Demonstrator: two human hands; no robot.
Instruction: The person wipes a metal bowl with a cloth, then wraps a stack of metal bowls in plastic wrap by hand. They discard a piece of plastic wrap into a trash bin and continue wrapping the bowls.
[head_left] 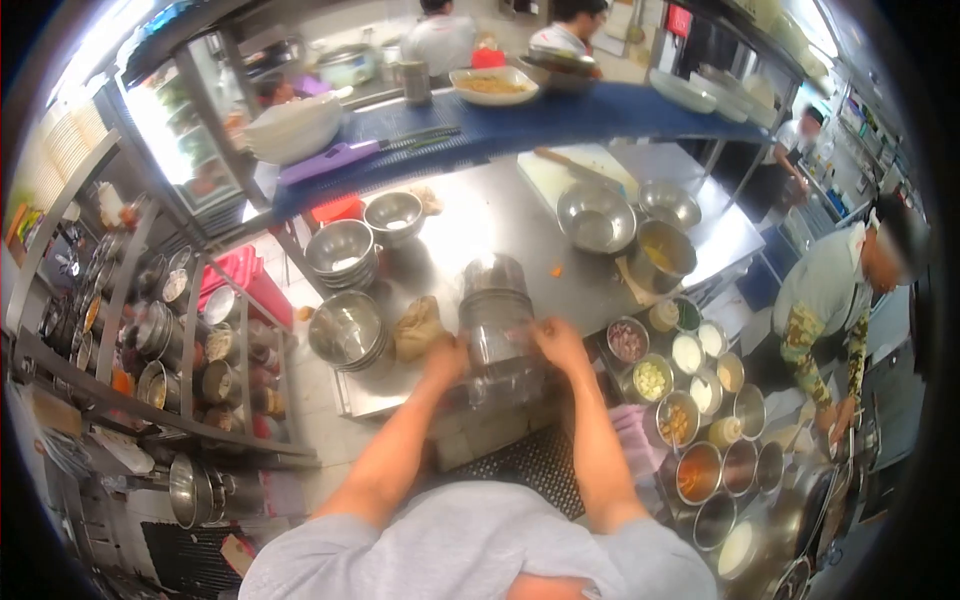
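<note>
In the middle of the steel table, a stack of see-through and metal containers (497,325) stands between my hands, its near end blurred and at the table's front edge. My left hand (447,360) grips the stack's left side, fingers curled and smeared by motion. On the opposite side my right hand (558,342) closes on it, thumb and fingers against the wall. Just left of my left hand lies a crumpled brown cloth or bag (420,328). Beside that sit stacked steel bowls (348,332).
More steel bowls (340,250) stand back left. A cutting board (570,180) with a knife, bowls (596,216) and a pot (665,255) fill the back right. Ingredient tubs (675,418) line my right. A blue shelf (540,125) spans the back. A co-worker (840,300) works at right.
</note>
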